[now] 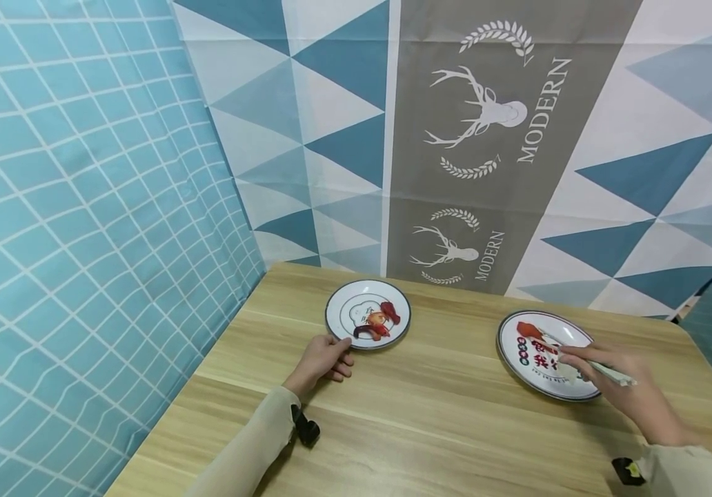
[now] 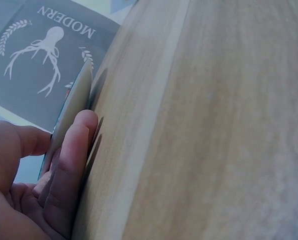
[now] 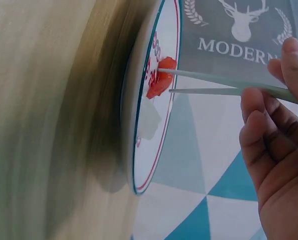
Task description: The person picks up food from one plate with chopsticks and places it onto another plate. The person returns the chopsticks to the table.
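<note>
Monitoring remotely, I locate the chopsticks [image 1: 612,373] in the right hand [image 1: 626,386], their tips pointing forward and left of its fingertips. The fingers and thumb close around the shafts; the gap between the tips is narrow.

The tips meet an orange-red food piece [image 1: 528,330] ahead and left of the right hand. In the right wrist view, one tip overlaps the piece and the other lies at its edge; I cannot tell whether they clamp it. The piece is over the right plate [image 1: 570,335], which extends below and left of the right hand and bears red print. A pale, translucent piece [image 3: 149,120] lies on that plate, nearer the hand.

The left hand [image 1: 325,359] pinches the near rim of the left plate [image 1: 343,307]: thumb on the upper side, fingers partly curled beneath. This plate lies ahead and right of the left hand. On it, beyond the thumb, I note red and orange food pieces [image 1: 378,318] and a dark curved piece [image 1: 365,332].

Below both hands is the wood-grain table [image 1: 393,414]. Beyond both hands hangs a triangle-patterned cloth [image 1: 343,138]; to the left hand's left is a blue gridded cloth [image 1: 83,207].
</note>
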Available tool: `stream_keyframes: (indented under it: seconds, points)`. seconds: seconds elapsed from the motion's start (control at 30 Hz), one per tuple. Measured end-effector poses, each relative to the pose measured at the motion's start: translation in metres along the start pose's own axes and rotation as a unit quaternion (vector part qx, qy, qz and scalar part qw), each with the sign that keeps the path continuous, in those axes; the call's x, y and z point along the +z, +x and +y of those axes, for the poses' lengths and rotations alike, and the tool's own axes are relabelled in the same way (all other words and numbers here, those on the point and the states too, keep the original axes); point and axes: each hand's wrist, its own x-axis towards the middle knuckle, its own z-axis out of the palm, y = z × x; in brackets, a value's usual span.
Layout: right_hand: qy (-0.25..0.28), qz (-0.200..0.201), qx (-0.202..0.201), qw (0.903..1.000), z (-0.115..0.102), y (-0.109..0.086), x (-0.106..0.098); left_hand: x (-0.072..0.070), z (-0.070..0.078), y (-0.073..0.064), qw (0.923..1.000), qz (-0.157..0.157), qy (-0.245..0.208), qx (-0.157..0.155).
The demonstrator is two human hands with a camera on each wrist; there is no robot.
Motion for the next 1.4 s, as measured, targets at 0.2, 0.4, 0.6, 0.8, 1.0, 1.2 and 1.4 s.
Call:
stream_keyframes:
  seconds: [0.2, 0.4, 0.6, 0.8, 1.0, 1.2, 1.4]
  points:
    - [-0.016, -0.056, 0.028, 0.9979, -0.001, 0.011, 0.004, -0.001, 0.0, 0.001, 1.0, 0.0, -0.001, 0.001]
    - [0.0, -0.048, 0.022, 0.9986, 0.004, 0.018, 0.012, -0.001, -0.004, 0.003, 1.0, 0.0, -0.001, -0.001]
    - [0.026, -0.016, 0.082, 0.9962, 0.008, 0.018, 0.014, 0.0, -0.004, 0.002, 1.0, -0.003, -0.003, 0.002]
    - [0.056, -0.046, 0.234, 0.9696, 0.008, 0.015, 0.006, 0.0, -0.004, 0.002, 1.0, -0.001, -0.001, 0.004]
    - [0.055, -0.028, 0.245, 0.9676, 0.006, 0.012, 0.006, 0.0, -0.005, 0.003, 1.0, -0.004, -0.003, 0.005]
    - [0.053, -0.022, 0.25, 0.9666, 0.004, 0.013, 0.002, 0.0, -0.003, 0.001, 1.0, -0.002, -0.002, 0.003]
    - [0.049, -0.009, 0.241, 0.9693, 0.0, 0.014, -0.003, 0.001, -0.002, 0.0, 1.0, 0.001, 0.002, 0.005]
